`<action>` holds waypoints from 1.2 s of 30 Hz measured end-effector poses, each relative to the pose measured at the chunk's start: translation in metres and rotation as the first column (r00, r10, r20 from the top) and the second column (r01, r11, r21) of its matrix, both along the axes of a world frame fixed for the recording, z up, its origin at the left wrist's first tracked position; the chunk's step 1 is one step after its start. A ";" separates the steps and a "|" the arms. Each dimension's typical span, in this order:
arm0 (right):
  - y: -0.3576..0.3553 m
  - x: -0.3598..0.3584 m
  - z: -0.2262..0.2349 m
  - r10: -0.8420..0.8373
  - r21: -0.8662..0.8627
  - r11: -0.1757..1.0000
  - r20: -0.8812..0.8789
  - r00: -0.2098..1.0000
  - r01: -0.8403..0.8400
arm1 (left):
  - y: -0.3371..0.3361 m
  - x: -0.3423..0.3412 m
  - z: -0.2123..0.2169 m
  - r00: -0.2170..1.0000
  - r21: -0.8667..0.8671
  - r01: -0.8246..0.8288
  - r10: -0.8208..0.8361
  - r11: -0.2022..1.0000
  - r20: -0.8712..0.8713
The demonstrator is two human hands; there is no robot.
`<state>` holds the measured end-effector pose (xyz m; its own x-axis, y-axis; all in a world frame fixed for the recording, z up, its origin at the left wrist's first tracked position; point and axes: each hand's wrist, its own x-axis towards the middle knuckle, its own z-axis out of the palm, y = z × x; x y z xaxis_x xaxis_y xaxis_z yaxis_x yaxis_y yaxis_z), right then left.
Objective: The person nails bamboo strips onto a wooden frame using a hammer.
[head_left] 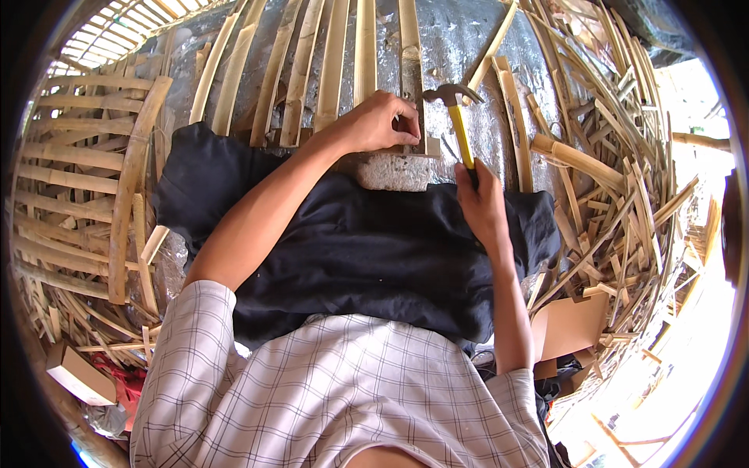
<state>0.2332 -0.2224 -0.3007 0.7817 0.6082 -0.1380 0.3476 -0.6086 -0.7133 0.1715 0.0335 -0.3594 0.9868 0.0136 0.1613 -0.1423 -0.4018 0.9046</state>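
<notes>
My right hand (482, 204) grips the dark lower handle of a claw hammer (461, 134), its yellow shaft and metal head pointing away from me. A thin dark sliver shows beside the shaft near my fingers; I cannot make out what it is. My left hand (384, 125) is closed in a pinch at the near end of a bamboo strip (411, 58). Whatever lies between its fingertips is too small to tell. Below that end is a stone-like block (394, 173), with a crosspiece (432, 147) resting above it. Several more bamboo strips (333, 66) run side by side to the left.
Black cloth (367, 249) covers my lap. At the left stands a slatted bamboo frame (129, 187). Bamboo offcuts (624, 148) are heaped at the right, near a thick bamboo piece (577, 162) and a cardboard piece (569, 327). A silvery sheet (460, 51) lies beneath the strips.
</notes>
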 end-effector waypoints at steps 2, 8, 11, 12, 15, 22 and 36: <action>-0.013 0.000 0.017 0.042 -0.125 0.991 -0.001 0.999 -0.042 | 0.001 0.000 0.001 1.000 0.018 0.008 -0.008 1.000 0.005; -0.019 -0.015 0.063 0.230 -0.306 0.938 0.198 0.953 -0.163 | 0.002 -0.001 0.004 0.998 -0.007 -0.024 0.023 1.000 -0.050; -0.015 -0.014 0.072 0.245 -0.314 0.935 0.230 0.942 -0.166 | 0.003 -0.001 0.003 0.994 -0.011 0.002 -0.003 1.000 -0.113; -0.016 -0.014 0.071 0.240 -0.280 0.946 0.267 0.933 -0.163 | 0.003 -0.001 0.003 0.994 -0.030 0.017 -0.020 0.999 -0.103; -0.019 -0.020 0.068 0.232 -0.240 0.958 0.308 0.923 -0.160 | 0.003 0.000 0.003 0.995 -0.058 0.035 -0.040 0.998 -0.093; -0.025 -0.023 0.070 0.262 -0.280 0.944 0.315 0.912 -0.174 | 0.002 0.001 -0.004 0.998 0.030 -0.049 0.047 0.998 0.050; -0.022 -0.023 0.064 0.329 -0.364 0.907 0.297 0.896 -0.212 | 0.005 0.003 -0.006 1.000 -0.015 0.016 -0.016 1.000 -0.013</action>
<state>0.2106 -0.2440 -0.2369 0.6256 0.7722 -0.1109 0.7182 -0.6256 -0.3048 0.1746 0.0387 -0.3658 0.9890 0.0001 0.1481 -0.1366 -0.3858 0.9124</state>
